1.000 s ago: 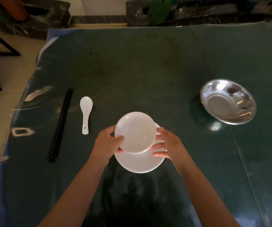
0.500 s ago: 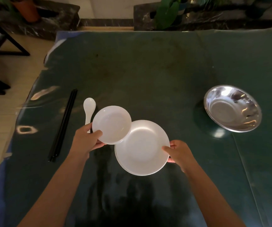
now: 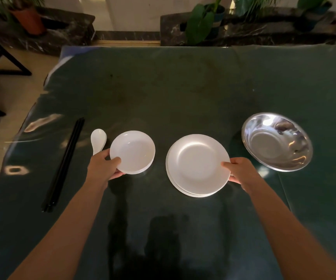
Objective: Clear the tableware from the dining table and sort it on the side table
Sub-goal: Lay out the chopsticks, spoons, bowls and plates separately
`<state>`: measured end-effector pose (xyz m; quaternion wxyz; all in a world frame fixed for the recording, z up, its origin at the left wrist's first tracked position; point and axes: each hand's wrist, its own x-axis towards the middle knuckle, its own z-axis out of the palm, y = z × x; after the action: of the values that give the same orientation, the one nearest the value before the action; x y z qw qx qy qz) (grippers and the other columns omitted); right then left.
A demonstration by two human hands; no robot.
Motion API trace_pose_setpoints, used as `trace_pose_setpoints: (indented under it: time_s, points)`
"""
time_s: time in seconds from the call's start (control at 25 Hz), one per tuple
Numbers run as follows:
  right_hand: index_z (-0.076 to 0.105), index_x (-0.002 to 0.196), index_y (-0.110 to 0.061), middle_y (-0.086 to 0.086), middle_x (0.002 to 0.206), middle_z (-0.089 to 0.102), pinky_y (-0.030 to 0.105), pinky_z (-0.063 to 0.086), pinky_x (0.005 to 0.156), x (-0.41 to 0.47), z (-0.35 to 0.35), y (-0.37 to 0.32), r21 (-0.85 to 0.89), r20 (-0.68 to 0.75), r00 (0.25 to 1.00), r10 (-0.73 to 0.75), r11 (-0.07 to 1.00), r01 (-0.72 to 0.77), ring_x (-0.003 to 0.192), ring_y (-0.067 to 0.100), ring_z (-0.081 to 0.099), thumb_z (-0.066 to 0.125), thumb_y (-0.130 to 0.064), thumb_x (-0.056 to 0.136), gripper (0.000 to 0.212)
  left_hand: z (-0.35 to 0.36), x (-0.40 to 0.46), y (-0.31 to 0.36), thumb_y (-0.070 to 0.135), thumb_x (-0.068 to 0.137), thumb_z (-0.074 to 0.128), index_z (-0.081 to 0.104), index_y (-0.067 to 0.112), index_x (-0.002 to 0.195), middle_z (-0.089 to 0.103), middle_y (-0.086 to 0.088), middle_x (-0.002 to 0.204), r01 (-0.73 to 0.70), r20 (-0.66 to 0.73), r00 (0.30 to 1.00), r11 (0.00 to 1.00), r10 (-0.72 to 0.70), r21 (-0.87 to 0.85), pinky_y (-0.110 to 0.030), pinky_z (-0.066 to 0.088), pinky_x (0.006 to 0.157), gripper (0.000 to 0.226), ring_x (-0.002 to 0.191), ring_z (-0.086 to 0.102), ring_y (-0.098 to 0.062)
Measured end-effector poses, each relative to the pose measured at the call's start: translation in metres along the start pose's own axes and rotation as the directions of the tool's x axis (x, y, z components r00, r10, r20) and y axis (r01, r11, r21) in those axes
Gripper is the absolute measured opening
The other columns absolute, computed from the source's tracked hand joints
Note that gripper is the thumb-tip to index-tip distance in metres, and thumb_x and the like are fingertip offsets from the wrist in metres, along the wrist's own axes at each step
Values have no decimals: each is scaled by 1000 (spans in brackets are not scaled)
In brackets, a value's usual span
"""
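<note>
White bowls (image 3: 132,152) pinched at the near-left rim by left hand (image 3: 104,168), plates (image 3: 197,165) gripped on the right edge by right hand (image 3: 241,173), apart on green table (image 3: 163,93), spoon (image 3: 98,140) just left, steel bowl (image 3: 277,141) right.

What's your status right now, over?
Left hand grips small dishes. Right hand grips plate stack. Spoon close beside dishes.

Two bare arms are seen, with no sleeves worn. Nothing is worn on the left hand (image 3: 103,165) or right hand (image 3: 241,172).
</note>
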<state>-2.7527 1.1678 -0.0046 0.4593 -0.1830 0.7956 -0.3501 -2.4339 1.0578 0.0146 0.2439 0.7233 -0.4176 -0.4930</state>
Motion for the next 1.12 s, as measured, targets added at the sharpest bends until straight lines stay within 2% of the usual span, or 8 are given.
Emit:
trace_pose_setpoints:
  time_s: [0.2, 0.48, 0.64, 0.68, 0.76, 0.84, 0.96, 1.12]
  points:
    - [62, 89, -3, 16, 92, 65, 38, 54, 73, 6, 2, 5, -44, -53, 998, -41, 998, 39, 84, 29, 62, 61, -7, 83, 7, 4, 13, 12, 2, 84, 54, 51, 13, 127, 50, -5, 117, -14, -18, 1000, 1000, 15, 16, -34, 56, 66, 44, 101, 59, -28]
    - [62, 97, -9, 5, 87, 63, 30, 41, 67, -1, 3, 5, -541, -21, 974, -226, 822, 179, 78, 25, 57, 50, -26, 86, 24, 14, 4, 8, 14, 88, 55, 51, 17, 125, 56, -5, 114, 41, 52, 998, 999, -40, -7, -29, 55, 61, 38, 89, 64, -23]
    - [60, 108, -14, 7, 90, 67, 43, 56, 75, -14, -2, 11, -339, -78, 973, -217, 924, 179, 77, 29, 66, 51, -23, 87, 25, 12, -17, -8, 40, 90, 49, 56, 12, 104, 65, -4, 92, 8, -149, 989, 992, -27, -123, -33, 56, 59, 32, 70, 67, -19]
    - [59, 114, -19, 4, 90, 67, 42, 58, 74, -20, -2, 15, -263, -90, 973, -214, 947, 184, 77, 26, 67, 53, -21, 87, 28, 20, -31, -16, 38, 90, 50, 58, 12, 94, 66, -5, 85, 0, -132, 991, 987, -21, -158, -31, 53, 56, 27, 64, 65, -18]
    - [59, 116, -30, -2, 87, 68, 36, 59, 68, -27, 1, 21, -193, -99, 966, -238, 957, 216, 79, 22, 68, 53, -18, 85, 34, 49, -65, -30, 32, 90, 54, 58, 21, 81, 67, -5, 82, 49, 88, 995, 987, -36, -152, -31, 53, 56, 15, 62, 67, -18]
    - [60, 110, -38, -9, 84, 68, 36, 60, 69, -31, 7, 23, -181, -109, 958, -264, 953, 242, 82, 18, 67, 50, -14, 83, 37, 81, -86, -38, 30, 87, 58, 59, 25, 82, 70, -1, 84, 45, 237, 971, 992, -17, -116, -28, 56, 58, 7, 67, 72, -15]
    - [62, 109, -39, -19, 76, 66, 37, 58, 77, -33, 11, 23, -167, -167, 952, -257, 959, 229, 84, 17, 65, 50, -11, 81, 41, 104, -90, -30, 22, 84, 62, 62, 35, 72, 71, 13, 71, -45, 204, 976, 990, 72, -133, -20, 55, 56, 18, 67, 72, -9]
    - [65, 88, -41, -2, 77, 72, 40, 58, 79, -33, 13, 24, -124, -203, 946, -251, 966, 229, 82, 26, 66, 48, -8, 77, 40, 111, -89, -33, 17, 83, 63, 68, 24, 84, 71, 8, 66, -118, 118, 985, 992, 123, -56, -24, 56, 64, 9, 67, 70, -13]
